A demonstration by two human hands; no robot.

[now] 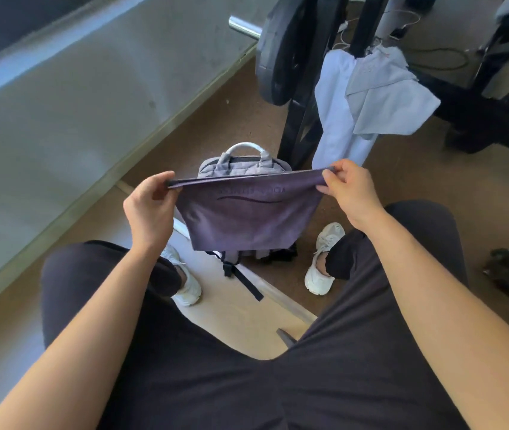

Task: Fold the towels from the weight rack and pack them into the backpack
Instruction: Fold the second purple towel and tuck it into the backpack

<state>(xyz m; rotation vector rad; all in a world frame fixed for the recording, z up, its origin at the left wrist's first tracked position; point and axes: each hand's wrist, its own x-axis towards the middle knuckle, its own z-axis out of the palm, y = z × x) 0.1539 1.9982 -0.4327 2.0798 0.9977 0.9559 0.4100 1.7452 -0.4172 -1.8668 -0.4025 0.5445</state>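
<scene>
A dark purple towel (244, 217) hangs folded in front of me, held taut by its top corners. My left hand (151, 206) pinches the left corner and my right hand (351, 189) pinches the right corner. Behind the towel a grey backpack (242, 166) with a white handle stands on the floor between my feet, mostly hidden by the cloth. Two more towels drape over the black weight rack (301, 119): a light blue towel (335, 119) and a grey towel (386, 94) partly on top of it.
A black weight plate (281, 54) on a chrome bar leans at the rack. A grey wall with a skirting runs along the left. My legs in black trousers and white shoes frame the backpack. More black rack frame stands at the right.
</scene>
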